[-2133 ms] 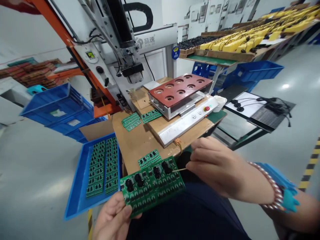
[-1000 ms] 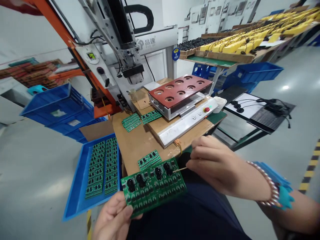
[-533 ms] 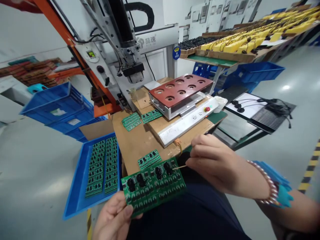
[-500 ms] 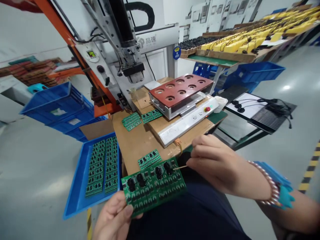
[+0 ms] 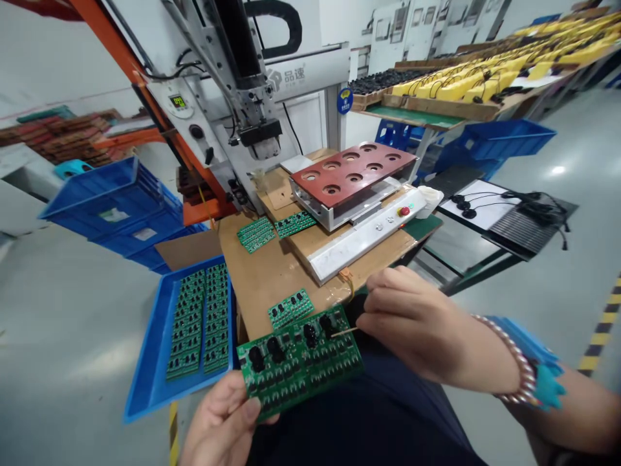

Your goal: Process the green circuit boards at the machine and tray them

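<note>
My left hand grips the lower left corner of a green circuit board, thumb on its face. Along the upper part of the board sit several glossy black blobs, with rows of small components below them. A thin wooden stick is pinched in my right hand; its tip meets the board just below the rightmost black blob. Just behind the held board, another circuit board lies on the brown worktable.
A blue tray with two rows of circuit boards stands at the left. More boards lie farther back beside a machine with a red fixture plate and a silver control panel. Black cables rest on a stand at right.
My right hand has moved slightly left and the stick's tip has shifted a little down and left across the board. The left hand still holds the board almost unmoved.
</note>
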`<action>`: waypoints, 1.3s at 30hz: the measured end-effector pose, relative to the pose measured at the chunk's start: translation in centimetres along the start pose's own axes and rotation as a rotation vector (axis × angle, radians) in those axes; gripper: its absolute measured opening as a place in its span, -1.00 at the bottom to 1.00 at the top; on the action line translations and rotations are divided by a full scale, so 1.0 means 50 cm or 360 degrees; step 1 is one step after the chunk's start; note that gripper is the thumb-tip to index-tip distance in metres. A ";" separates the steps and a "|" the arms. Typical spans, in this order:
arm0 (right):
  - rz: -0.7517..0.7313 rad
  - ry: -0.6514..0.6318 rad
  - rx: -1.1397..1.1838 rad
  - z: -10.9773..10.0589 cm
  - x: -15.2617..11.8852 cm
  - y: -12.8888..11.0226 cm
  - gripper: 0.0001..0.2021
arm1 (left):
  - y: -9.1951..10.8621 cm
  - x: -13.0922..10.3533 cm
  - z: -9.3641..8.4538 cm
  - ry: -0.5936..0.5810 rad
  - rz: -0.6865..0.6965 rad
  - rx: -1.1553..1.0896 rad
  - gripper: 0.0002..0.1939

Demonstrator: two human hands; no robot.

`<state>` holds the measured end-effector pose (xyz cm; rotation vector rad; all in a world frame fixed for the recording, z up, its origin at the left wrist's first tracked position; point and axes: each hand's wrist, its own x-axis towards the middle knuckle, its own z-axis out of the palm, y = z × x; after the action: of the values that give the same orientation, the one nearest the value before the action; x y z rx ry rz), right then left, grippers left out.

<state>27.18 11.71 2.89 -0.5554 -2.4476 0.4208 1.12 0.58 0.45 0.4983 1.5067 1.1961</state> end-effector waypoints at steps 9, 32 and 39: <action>0.0038 0.0034 -0.0065 -0.003 -0.006 0.001 -0.86 | -0.006 0.003 -0.006 -0.0050 -0.0002 -0.0011 -0.82; 0.0033 -0.0007 -0.0046 -0.006 -0.008 -0.001 -0.84 | -0.002 0.003 -0.004 -0.0018 0.0000 -0.0016 -0.80; 0.0011 0.0059 -0.0069 -0.005 0.001 0.002 -0.84 | 0.007 -0.003 0.006 -0.0009 -0.0004 0.0037 -0.78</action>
<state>27.33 11.86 3.07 -0.5849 -2.4249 0.3575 1.36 0.72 0.84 0.5146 1.5174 1.1755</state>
